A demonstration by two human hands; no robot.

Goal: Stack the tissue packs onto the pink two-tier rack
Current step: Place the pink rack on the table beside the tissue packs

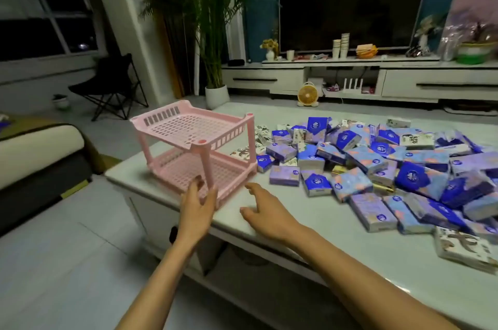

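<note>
- Tissue packs [377, 165] lie in a big loose heap on the right side of the white desk [310, 235]. Most are blue and purple. A few are white with dark prints.
- The pink two-tier rack [188, 127] stands upright on the left end of the desk, close to the near corner and just beside the heap.
- The left hand [198, 203] is low down at the rack's near front leg. Its thumb is on one side of the leg and its fingers on the other. They are loose and fairly straight. I cannot tell if they touch the leg.
- The right hand [265, 212] is over the bare desk, near the rack's front edge. It is wide, with fingers spread, and holds nothing.
- Behind the desk a big dark TV [350, 6] sits on a long white cabinet [431, 84], with stacked paper cups [341, 45] in front of it.
- A small yellow fan [307, 95] sits on the floor, a tall green plant [213, 19] stands in a white pot, and a black folding chair [110, 81] is by the window.
</note>
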